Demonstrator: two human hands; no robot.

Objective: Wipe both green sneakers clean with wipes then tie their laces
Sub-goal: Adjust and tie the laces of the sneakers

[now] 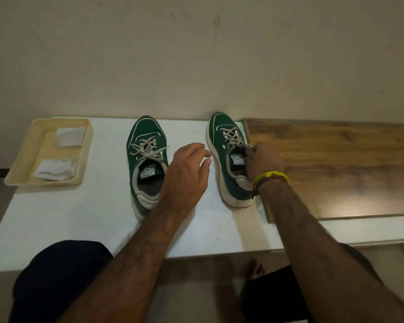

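home interior | plain wall point(196, 54) | white table point(68, 217) | wood-grain top point(336, 159)

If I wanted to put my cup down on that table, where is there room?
The white table is bare in front of the tray and left of the left sneaker. The wooden board beyond the right hand is bare too. Between the sneakers it is crowded: the left hand hovers beside the right sneaker.

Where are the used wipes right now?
In the head view, two crumpled white wipes lie in the beige tray at the far left of the white table, left of the nearer green sneaker.
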